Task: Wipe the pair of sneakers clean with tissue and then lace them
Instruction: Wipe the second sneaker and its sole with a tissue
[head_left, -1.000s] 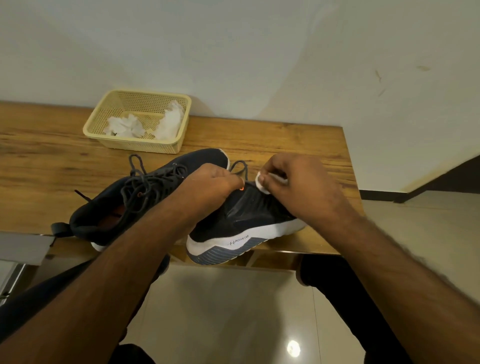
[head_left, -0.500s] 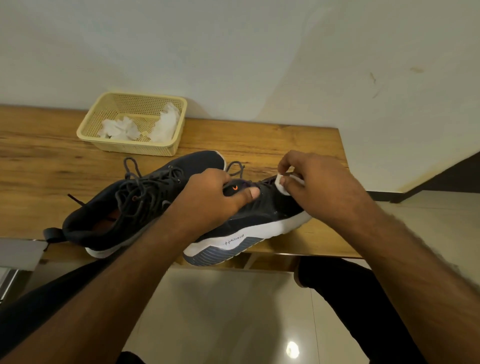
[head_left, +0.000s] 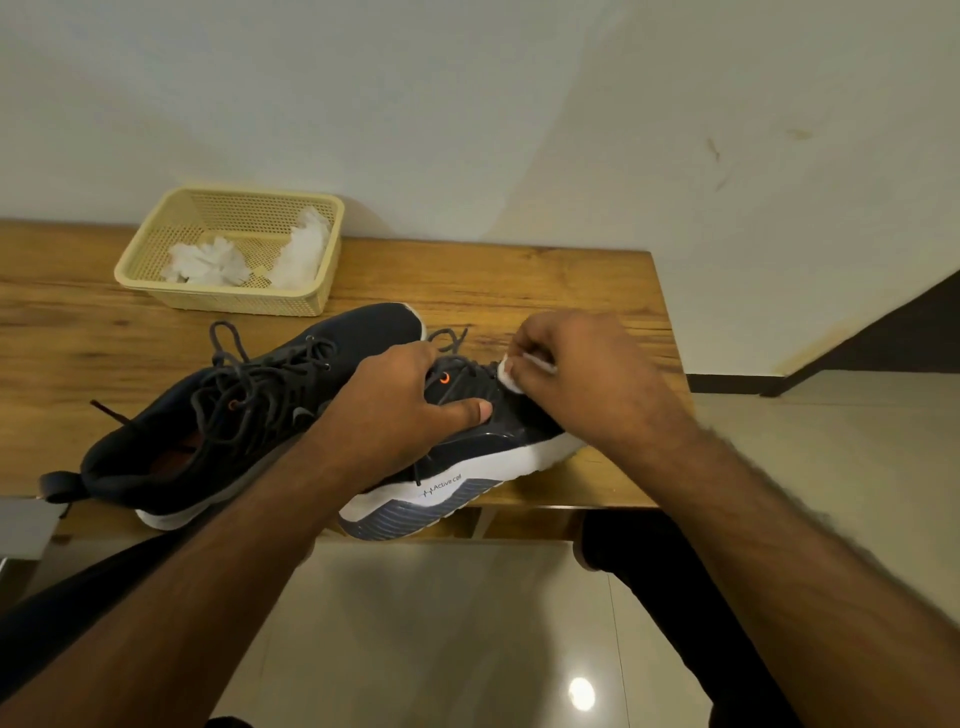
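Two dark sneakers with white soles lie on the wooden table (head_left: 571, 280). The left sneaker (head_left: 218, 431) rests flat with loose dark laces on top. The right sneaker (head_left: 467, 457) is tipped on its side, its sole hanging over the table's front edge. My left hand (head_left: 400, 410) grips this right sneaker across its upper, thumb stretched along the side. My right hand (head_left: 576, 374) pinches a small white tissue (head_left: 508, 375) and presses it on the sneaker's front part near the laces.
A cream plastic basket (head_left: 156, 270) holding crumpled white tissues stands at the back of the table by the wall. The table's right end is just past my right hand. Below lies a glossy tiled floor (head_left: 441, 623), with my dark-trousered legs on both sides.
My right hand with the tissue has shifted along the right sneaker's front. My left hand has changed from pinching near the laces to a flat grip with the thumb stretched out.
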